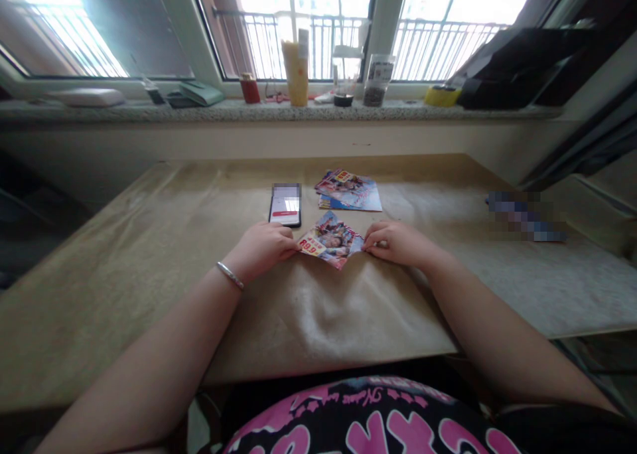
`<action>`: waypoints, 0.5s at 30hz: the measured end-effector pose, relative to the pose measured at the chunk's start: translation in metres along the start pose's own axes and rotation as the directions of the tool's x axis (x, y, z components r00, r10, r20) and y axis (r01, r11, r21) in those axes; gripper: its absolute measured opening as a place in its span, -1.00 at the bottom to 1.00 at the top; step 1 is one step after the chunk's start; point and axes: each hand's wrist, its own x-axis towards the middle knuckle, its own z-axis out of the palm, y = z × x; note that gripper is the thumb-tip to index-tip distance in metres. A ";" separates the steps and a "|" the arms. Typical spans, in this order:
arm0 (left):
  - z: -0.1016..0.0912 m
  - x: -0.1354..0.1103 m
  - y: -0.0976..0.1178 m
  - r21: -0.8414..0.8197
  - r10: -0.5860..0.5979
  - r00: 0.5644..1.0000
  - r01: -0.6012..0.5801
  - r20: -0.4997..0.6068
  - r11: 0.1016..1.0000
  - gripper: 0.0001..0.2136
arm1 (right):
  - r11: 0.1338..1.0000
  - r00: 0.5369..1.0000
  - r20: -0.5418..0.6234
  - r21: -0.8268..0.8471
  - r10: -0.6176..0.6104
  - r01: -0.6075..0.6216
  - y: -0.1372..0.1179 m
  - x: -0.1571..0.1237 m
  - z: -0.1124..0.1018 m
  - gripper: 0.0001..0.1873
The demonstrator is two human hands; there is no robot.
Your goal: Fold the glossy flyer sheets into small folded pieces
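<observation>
A folded piece of printed, colourful paper (334,241) lies on the cloth-covered table (328,314), showing pictures and a price in red. Its left corner is pinched by my left hand (266,245), which wears a silver bracelet (229,275) at the wrist. At the opposite corner, my right hand (398,243) grips the paper between thumb and fingers. Just beyond my left hand lies a phone (285,205) with its screen lit. Behind the folded paper rests a small stack of similar printed sheets (351,192).
A blurred dark flat item (525,216) lies at the table's right side. Along the windowsill (199,113) stand a yellow drink cup (297,72), a red bottle (249,88), a clear lidded cup (346,75), a jar (378,81), yellow tape (442,95) and a black bag (512,69).
</observation>
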 end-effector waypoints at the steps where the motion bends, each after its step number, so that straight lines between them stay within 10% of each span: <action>1: 0.000 0.000 0.000 -0.012 -0.008 1.000 0.008 0.013 1.000 -0.78 | 1.000 1.000 0.007 0.012 0.010 -0.010 0.000 0.000 0.000 -0.84; 15: 0.001 0.006 0.017 -0.150 -0.273 0.961 0.276 0.043 0.949 -0.73 | 0.892 0.892 -0.021 -0.014 0.452 -0.452 -0.023 0.018 0.015 -0.69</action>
